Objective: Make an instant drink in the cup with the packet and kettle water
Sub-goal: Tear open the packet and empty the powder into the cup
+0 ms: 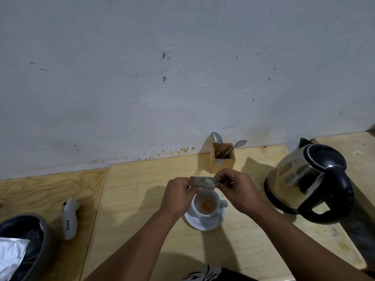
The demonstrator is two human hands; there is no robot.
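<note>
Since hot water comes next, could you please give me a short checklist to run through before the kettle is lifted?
1. Orange powder in the white ceramic cup: ok, some lies at the bottom.
2. Cup seated on its white saucer: ok, upright.
3. Small brown paper packet emptied: cannot tell; left hand and right hand both pinch it above the cup.
4. A hand free for the kettle: not ok, both are occupied.
5. Stainless steel kettle with black handle nearby, lid shut: ok; water level cannot tell.
6. Metal spoons in the wooden holder: ok.
</note>
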